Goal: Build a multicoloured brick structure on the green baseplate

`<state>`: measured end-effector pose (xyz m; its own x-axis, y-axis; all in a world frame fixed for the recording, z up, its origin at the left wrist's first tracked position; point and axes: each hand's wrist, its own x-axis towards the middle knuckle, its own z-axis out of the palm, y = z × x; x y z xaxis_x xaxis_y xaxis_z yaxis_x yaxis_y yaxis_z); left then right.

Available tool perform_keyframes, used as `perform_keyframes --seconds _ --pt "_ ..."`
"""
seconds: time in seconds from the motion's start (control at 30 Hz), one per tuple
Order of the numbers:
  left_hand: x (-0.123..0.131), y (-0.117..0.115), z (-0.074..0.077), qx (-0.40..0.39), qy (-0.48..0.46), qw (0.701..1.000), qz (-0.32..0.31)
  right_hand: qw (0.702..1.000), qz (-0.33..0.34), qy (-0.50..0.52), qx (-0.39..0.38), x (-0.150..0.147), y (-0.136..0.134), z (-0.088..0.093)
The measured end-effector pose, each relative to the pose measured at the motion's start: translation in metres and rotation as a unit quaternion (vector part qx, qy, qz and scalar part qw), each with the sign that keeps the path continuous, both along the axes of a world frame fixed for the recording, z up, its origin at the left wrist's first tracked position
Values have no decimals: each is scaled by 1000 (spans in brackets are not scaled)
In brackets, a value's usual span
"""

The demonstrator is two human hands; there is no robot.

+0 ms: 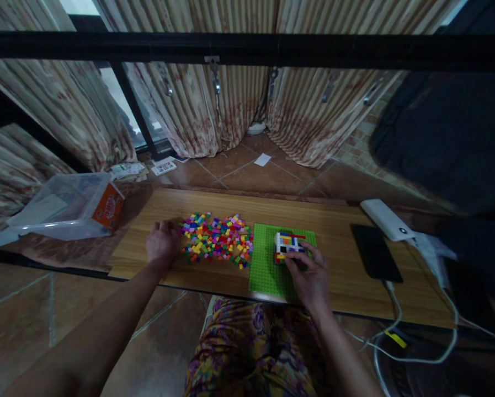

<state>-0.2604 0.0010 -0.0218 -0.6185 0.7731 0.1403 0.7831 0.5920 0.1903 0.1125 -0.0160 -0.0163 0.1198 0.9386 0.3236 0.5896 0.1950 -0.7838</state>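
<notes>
A green baseplate [267,273] lies on a low wooden board [338,220]. A small multicoloured brick build [286,244] stands on the plate. My right hand [309,275] reaches from below, its fingers curled against the near side of the build. A heap of small coloured bricks [216,240] lies left of the plate. My left hand [161,242] rests on the board just left of that heap, fingers bent down loosely; I cannot see anything in it.
A clear plastic tub with an orange label [71,207] lies tipped at the left. A white power bank [386,219] and a black phone [375,252] sit on the board's right, cables [413,353] trailing down. Curtains and a black bar stand behind.
</notes>
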Motion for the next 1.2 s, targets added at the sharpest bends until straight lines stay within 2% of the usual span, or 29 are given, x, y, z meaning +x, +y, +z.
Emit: perform_keyframes --seconds 0.4,0.63,0.83,1.0,1.1,1.2 --pt "0 0 0 -1 11 1000 -1 999 -22 28 0 -6 0 -1" --pt "-1 0 -2 1 8 1000 -3 999 -3 14 32 -1 3 -6" --pt "2 -1 1 -5 10 1000 -3 995 4 -45 92 -3 -12 5" --pt "-1 -2 -2 -7 7 1000 -6 990 78 -51 102 -31 -38 8" --pt "-2 -2 -5 -1 10 1000 -11 985 142 -54 82 -51 -51 0" --pt "-2 -3 -6 3 13 1000 -11 980 177 -68 58 -66 -55 -10"
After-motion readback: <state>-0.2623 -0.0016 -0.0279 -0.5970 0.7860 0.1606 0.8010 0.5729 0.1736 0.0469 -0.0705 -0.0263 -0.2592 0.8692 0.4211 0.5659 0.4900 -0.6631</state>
